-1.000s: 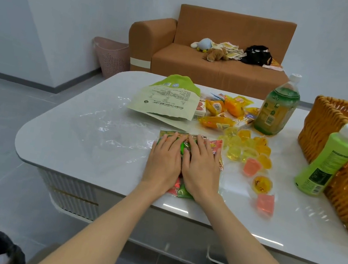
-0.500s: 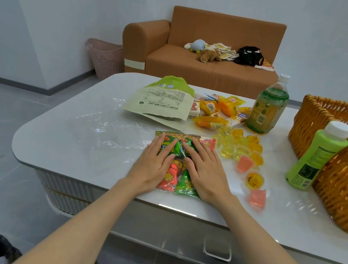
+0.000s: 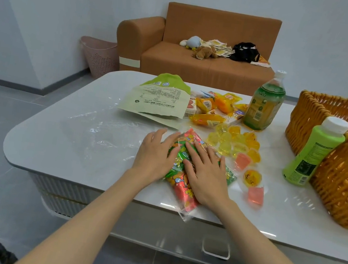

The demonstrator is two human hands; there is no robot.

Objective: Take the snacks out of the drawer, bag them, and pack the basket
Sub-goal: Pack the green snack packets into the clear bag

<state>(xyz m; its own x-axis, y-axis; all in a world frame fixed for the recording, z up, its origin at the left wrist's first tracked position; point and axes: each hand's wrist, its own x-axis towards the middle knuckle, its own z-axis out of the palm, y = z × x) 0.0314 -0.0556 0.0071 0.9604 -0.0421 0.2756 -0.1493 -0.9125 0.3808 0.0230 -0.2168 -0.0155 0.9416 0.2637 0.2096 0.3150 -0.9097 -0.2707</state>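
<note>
- A sheet of clear plastic bags (image 3: 104, 131) lies flat on the left part of the white table (image 3: 52, 146). Beyond it is an opened green-and-beige pouch (image 3: 157, 103).
- The left hand (image 3: 155, 155) lies flat, fingers straight and slightly spread. It presses the left edge of the clear bag of red and green snack packets (image 3: 181, 174) and clasps nothing.
- That bag sits at the near table edge, between the hands, with one corner hanging over the rim.
- The right hand (image 3: 206, 174) is likewise flat on top of the bag, fingers extended, pressing rather than gripping.
- To the right, loose jelly cups (image 3: 235, 142) are scattered unbagged. A tea bottle (image 3: 264, 105) stands behind them.
- A green bottle (image 3: 313, 151) leans against the wicker basket (image 3: 345, 195) at the far right.
- The step looks like flattening the filled bag, probably to push air out or close it.
- Next, the fingers must curl round the bag, lift it and carry it right, over the jelly cups, into the basket. The slick film may slip, so a two-handed hold seems safer.
</note>
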